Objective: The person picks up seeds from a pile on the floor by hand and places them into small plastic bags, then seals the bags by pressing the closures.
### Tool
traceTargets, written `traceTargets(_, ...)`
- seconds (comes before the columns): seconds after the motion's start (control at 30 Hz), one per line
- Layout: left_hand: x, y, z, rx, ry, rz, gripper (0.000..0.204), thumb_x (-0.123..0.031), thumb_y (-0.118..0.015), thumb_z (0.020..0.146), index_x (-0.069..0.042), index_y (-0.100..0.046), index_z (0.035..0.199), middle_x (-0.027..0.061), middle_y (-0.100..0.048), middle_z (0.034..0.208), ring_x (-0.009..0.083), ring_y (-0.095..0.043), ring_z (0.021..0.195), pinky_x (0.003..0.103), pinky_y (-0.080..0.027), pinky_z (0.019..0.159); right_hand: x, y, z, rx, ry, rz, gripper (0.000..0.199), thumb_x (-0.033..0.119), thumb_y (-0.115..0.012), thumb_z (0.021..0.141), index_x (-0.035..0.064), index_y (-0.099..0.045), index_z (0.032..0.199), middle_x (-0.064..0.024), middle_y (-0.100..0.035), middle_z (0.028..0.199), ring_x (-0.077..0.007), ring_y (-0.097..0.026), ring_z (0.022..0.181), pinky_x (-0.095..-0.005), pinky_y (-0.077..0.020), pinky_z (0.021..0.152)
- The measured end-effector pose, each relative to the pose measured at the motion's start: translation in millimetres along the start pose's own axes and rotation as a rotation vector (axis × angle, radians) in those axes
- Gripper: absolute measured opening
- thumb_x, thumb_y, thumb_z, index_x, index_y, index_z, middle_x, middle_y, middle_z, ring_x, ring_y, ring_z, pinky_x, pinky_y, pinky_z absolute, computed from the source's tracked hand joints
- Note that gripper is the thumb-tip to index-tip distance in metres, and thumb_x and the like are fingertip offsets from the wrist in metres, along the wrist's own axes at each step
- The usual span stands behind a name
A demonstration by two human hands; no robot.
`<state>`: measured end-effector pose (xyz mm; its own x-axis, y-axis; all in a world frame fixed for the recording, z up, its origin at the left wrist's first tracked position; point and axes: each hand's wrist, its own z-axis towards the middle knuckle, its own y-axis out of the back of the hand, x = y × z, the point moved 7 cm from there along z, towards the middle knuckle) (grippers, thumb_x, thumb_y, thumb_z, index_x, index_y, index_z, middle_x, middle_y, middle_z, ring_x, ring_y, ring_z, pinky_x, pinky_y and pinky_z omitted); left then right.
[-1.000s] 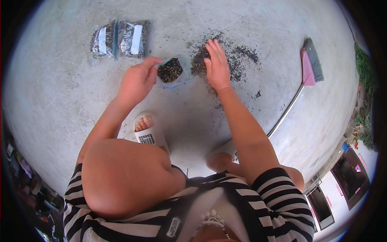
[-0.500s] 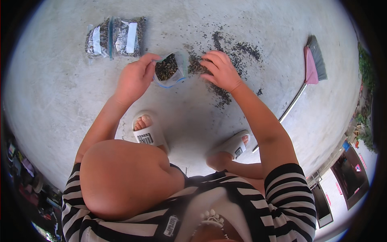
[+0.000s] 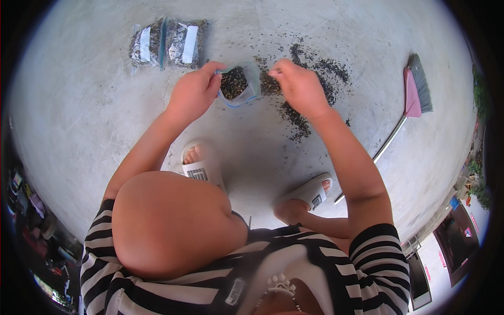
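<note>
My left hand (image 3: 194, 94) pinches the rim of a clear zip bag (image 3: 252, 90) between thumb and fingers. The bag's mouth gapes upward, and dark mixed grains, perhaps gravel or seeds, show inside it. Just right of the bag, my right hand (image 3: 303, 90) is closed with the fingertips drawn together, over a patch of the same loose grains (image 3: 295, 126) on the floor. Whatever lies in those fingers is too small or hidden to tell.
Two filled clear bags with white labels, a left one (image 3: 144, 44) and a right one (image 3: 189, 44), lie side by side at the far left. A broom with a pink head (image 3: 412, 94) lies at the right. My slippered feet stand on the concrete floor (image 3: 241, 157).
My right hand's fingers were spread over the grains and are now drawn together. My left hand keeps its hold on the bag. The whole view has shifted slightly.
</note>
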<state>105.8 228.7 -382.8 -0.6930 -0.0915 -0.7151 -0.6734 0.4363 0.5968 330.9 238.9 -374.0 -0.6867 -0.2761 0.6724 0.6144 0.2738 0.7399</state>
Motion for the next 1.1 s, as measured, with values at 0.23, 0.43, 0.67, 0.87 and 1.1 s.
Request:
traceTargets(0.23,-2,-3,0,-0.019,-0.031,-0.063,0.024,-0.017,-0.052,0.101,-0.009,-0.061,0.121,0.0153,-0.069,0.074,0.0356,-0.068,0.072,0.047,-0.051,0.067,88,-46,20,0.058,0.256,-0.305,0.014,0.022,-0.070,0.090,0.0102,-0.066,0.097,-0.0095,-0.066,0.084,-0.0304,-0.066,0.084,-0.0418,-0.0527,0.074)
traceTargets(0.43,10,8,-12,-0.045,-0.024,0.029,0.023,-0.016,-0.054,0.100,-0.010,-0.062,0.120,0.0170,-0.068,0.074,0.0379,-0.067,0.073,0.049,-0.050,0.066,47,4,-16,-0.168,0.000,-0.048,0.019,0.008,-0.064,0.088,0.0057,-0.071,0.105,-0.0126,-0.070,0.105,-0.0349,-0.064,0.106,-0.0454,-0.0493,0.094)
traceTargets(0.67,7,-2,-4,-0.054,-0.076,0.041,0.023,-0.017,-0.056,0.098,-0.011,-0.061,0.120,0.0186,-0.068,0.075,0.0404,-0.066,0.075,0.051,-0.051,0.067,-129,29,-109,-0.303,-0.678,-0.312,0.036,0.020,-0.072,0.091,0.0044,-0.062,0.122,-0.0216,-0.061,0.120,-0.0408,-0.059,0.111,-0.0465,-0.0506,0.093)
traceTargets(0.87,9,1,-8,-0.061,-0.067,0.049,0.024,-0.018,-0.057,0.098,-0.011,-0.061,0.120,0.0182,-0.069,0.078,0.0399,-0.067,0.076,0.051,-0.051,0.068,-73,-17,-74,-0.248,-0.425,-0.273,0.035,0.019,-0.082,0.083,0.0076,-0.066,0.112,-0.0150,-0.062,0.109,-0.0357,-0.063,0.097,-0.0430,-0.0529,0.086)
traceTargets(1.1,4,5,-8,-0.080,-0.025,0.048,0.025,-0.022,-0.058,0.098,-0.009,-0.062,0.120,0.0160,-0.071,0.081,0.0378,-0.068,0.076,0.048,-0.052,0.068,-94,-28,-69,-0.115,-0.782,0.377,0.016,0.002,-0.072,0.089,0.0033,-0.070,0.105,-0.0077,-0.069,0.091,-0.0178,-0.068,0.079,-0.0307,-0.0567,0.072)
